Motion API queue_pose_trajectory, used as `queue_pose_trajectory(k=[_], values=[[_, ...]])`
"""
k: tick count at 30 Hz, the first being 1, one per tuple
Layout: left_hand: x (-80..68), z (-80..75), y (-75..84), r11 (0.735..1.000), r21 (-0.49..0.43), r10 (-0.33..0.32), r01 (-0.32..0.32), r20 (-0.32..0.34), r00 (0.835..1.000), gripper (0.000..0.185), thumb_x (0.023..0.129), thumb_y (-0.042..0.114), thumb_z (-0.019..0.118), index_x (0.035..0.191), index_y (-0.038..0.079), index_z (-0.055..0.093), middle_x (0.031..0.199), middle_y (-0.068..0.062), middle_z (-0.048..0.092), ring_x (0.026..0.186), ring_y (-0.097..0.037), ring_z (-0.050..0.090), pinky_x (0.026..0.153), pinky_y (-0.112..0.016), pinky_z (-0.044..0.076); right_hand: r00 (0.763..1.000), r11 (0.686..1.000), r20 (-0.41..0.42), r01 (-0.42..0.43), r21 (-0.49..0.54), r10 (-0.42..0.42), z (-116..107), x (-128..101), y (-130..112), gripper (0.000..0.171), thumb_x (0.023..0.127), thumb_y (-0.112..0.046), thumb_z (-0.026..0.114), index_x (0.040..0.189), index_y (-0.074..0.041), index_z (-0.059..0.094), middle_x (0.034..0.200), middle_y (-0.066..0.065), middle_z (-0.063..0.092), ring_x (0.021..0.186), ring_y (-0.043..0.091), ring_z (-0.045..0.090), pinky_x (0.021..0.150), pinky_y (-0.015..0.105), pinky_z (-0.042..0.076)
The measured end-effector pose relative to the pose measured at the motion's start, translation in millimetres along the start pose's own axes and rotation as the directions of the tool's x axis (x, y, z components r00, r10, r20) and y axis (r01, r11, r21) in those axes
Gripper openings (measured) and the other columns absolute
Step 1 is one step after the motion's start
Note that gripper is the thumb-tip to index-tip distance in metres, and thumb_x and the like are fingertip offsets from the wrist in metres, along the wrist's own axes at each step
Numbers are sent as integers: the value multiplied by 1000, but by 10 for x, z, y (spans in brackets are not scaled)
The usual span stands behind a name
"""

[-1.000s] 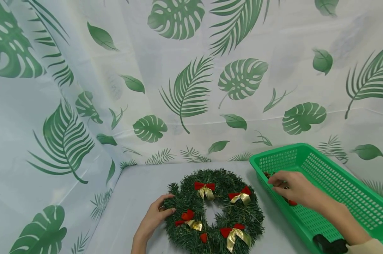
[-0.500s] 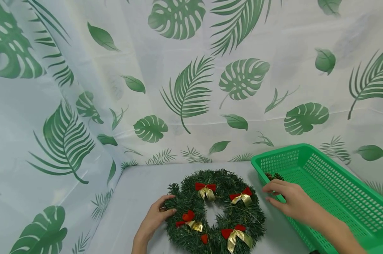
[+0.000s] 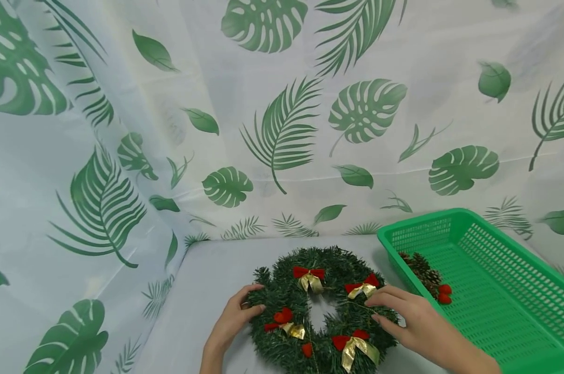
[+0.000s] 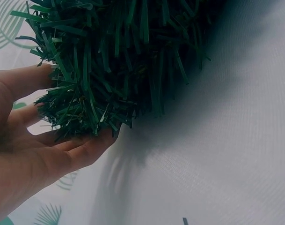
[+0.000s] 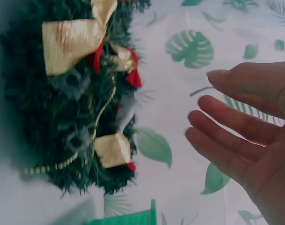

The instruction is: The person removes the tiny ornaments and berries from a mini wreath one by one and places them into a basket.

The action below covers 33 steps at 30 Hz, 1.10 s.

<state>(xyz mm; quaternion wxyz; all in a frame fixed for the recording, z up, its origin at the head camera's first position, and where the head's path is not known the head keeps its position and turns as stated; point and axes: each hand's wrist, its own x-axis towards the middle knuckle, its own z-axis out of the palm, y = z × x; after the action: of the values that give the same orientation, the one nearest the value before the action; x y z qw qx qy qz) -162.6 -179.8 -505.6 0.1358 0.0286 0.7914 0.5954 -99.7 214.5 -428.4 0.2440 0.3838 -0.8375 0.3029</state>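
A green mesh basket (image 3: 497,291) stands at the desk's right edge, holding pine cones (image 3: 422,267) and red berries (image 3: 444,294) in its far corner. Just left of it, near the desk's front edge, lies one green tinsel wreath (image 3: 324,311) with four red-and-gold bows and a gold bead string. The left hand (image 3: 232,322) grasps its left rim, fingers curled round; the right hand (image 3: 410,322), fingers straight and released, rests over its right side.

Even, bright, diffuse light gives the head view soft, faint shadows and slight bowing at the edges, while the right wrist view is motion-blurred and the left wrist view is shadowed under the wreath (image 4: 119,61).
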Motion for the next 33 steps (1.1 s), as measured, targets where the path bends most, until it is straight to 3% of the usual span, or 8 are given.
queue_pose_trajectory(k=[3, 9, 16, 19, 26, 29, 33], values=[[5, 16, -10, 1000, -7, -8, 8, 5, 1000, 55, 94, 26, 77, 144, 16, 58, 164, -24, 32, 146, -54, 34, 105, -59, 47, 1000, 1000, 8, -14, 16, 14, 38, 0, -62, 45, 77, 1, 86, 114, -20, 69, 105, -3, 68, 81, 2, 64, 61, 9, 42], [-3, 21, 17, 1000, -3, -3, 3, 1, 1000, 54, 94, 24, 76, 144, 16, 58, 165, -23, 33, 149, -55, 28, 111, -66, 39, 1000, 1000, -2, 14, 28, -14, 129, 62, -181, 33, 87, -9, 82, 115, -21, 69, 109, -1, 68, 87, 8, 66, 64, 9, 43], [-14, 24, 35, 1000, -6, 3, -3, -3, 1000, 53, 95, 23, 75, 145, 15, 58, 164, -23, 33, 149, -54, 28, 112, -66, 38, 999, 999, 30, 33, 43, -34, 266, 171, -307, 49, 76, 2, 87, 115, -22, 70, 111, -4, 68, 94, 11, 67, 73, 12, 49], [-3, 19, 23, 1000, -6, 4, -4, 0, 1000, 54, 95, 24, 75, 145, 15, 57, 164, -24, 32, 149, -54, 28, 112, -66, 38, 997, 997, 53, 49, 64, -52, 340, 203, -348, 45, 79, 0, 86, 116, -20, 70, 111, -3, 67, 94, 12, 67, 74, 11, 49], [8, 27, 10, 1000, -11, -1, 1, 7, 1000, 53, 94, 24, 76, 144, 16, 58, 165, -23, 31, 149, -54, 28, 113, -67, 36, 991, 990, 82, 95, 107, -104, 491, 257, -426, 17, 99, -19, 71, 116, -19, 68, 111, -4, 65, 91, 10, 65, 76, 8, 48], [3, 25, 14, 1000, -1, 1, -1, 3, 1000, 53, 95, 25, 75, 144, 15, 58, 164, -24, 32, 145, -52, 37, 109, -63, 42, 988, 984, 101, 106, 141, -121, 552, 268, -450, 20, 97, -14, 73, 116, -19, 68, 113, -3, 65, 92, 10, 65, 77, 8, 48], [-7, 20, 16, 1000, 5, -7, 7, 1, 1000, 54, 95, 25, 75, 145, 15, 58, 164, -24, 33, 143, -50, 42, 106, -59, 46, 982, 978, 117, 124, 169, -145, 649, 270, -473, 36, 85, 1, 81, 114, -16, 68, 112, -1, 65, 92, 10, 66, 78, 8, 49]])
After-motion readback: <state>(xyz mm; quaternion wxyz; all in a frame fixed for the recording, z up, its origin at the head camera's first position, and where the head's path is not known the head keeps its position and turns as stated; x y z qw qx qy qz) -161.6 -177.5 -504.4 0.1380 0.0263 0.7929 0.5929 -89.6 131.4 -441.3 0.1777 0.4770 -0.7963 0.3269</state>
